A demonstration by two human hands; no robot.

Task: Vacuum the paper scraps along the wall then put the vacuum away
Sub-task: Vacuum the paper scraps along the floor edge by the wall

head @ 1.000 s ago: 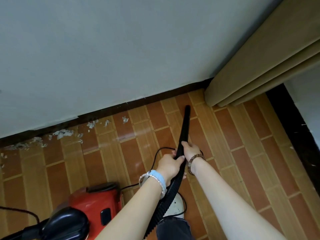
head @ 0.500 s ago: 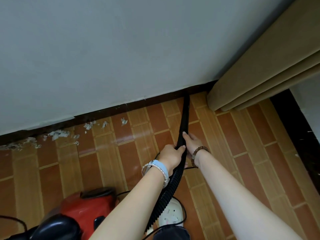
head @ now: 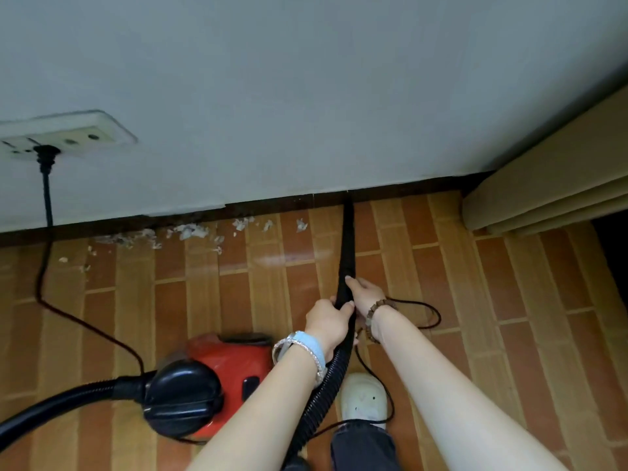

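Observation:
A black crevice nozzle (head: 347, 246) reaches forward over the tiles, its tip against the dark baseboard (head: 272, 205). My left hand (head: 328, 321) grips the nozzle's rear end where the ribbed hose (head: 319, 399) begins. My right hand (head: 365, 295) holds the nozzle just ahead of it. White paper scraps (head: 190, 231) lie along the baseboard, left of the nozzle tip. The red and black vacuum body (head: 204, 385) sits on the floor at my lower left.
The black power cord (head: 46, 205) runs from a wall socket (head: 61, 134) down across the floor to the vacuum, with a loop (head: 421, 314) by my right wrist. A beige curtain (head: 550, 185) hangs at right. My white shoe (head: 363, 399) stands below the hands.
The nozzle has pushed forward from mid-floor until its tip meets the baseboard. My view has tilted up and shifted, bringing the socket, the cord and more of the vacuum into sight.

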